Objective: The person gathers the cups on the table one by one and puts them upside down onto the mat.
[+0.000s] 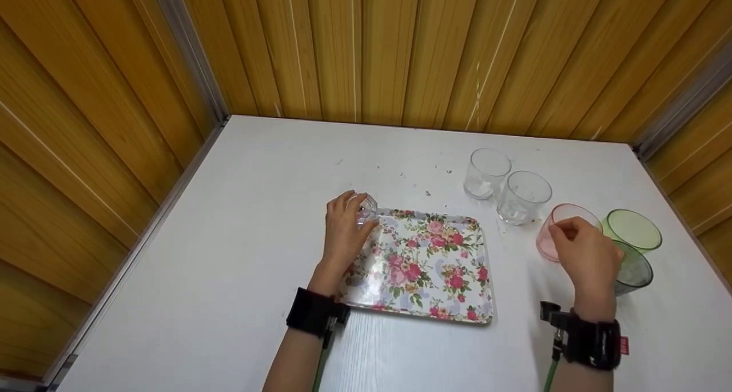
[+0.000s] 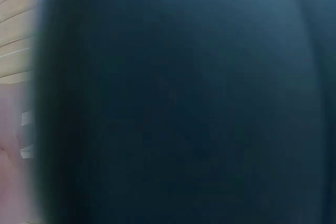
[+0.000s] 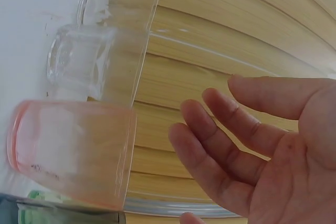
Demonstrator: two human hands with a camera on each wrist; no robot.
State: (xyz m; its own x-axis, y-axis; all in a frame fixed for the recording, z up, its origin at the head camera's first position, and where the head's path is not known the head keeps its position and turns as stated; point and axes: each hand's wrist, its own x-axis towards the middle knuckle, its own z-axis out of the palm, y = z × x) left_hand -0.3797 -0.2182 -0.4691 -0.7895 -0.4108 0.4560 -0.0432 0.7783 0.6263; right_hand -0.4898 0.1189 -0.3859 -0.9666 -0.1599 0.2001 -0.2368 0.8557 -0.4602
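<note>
At the far left corner of the flowered tray (image 1: 426, 266), my left hand (image 1: 343, 226) grips a small clear glass (image 1: 368, 206), mostly hidden behind the fingers. A dark blur fills nearly all of the left wrist view. My right hand (image 1: 586, 252) hovers by the pink glass (image 1: 544, 246), overlapping it in the head view. Its fingers (image 3: 231, 156) are loosely bent with nothing between them, and in the right wrist view they stand apart from the pink glass's rim. Close to that hand are a green glass (image 1: 635, 232) and a dark grey glass (image 1: 633, 272).
Two clear glasses, one farther back (image 1: 483, 177) and one nearer (image 1: 523, 200), stand upright behind the pink one. Small dark specks dot the white table (image 1: 240, 226) beyond the tray. Wood-patterned panels (image 1: 383, 54) enclose the back and sides.
</note>
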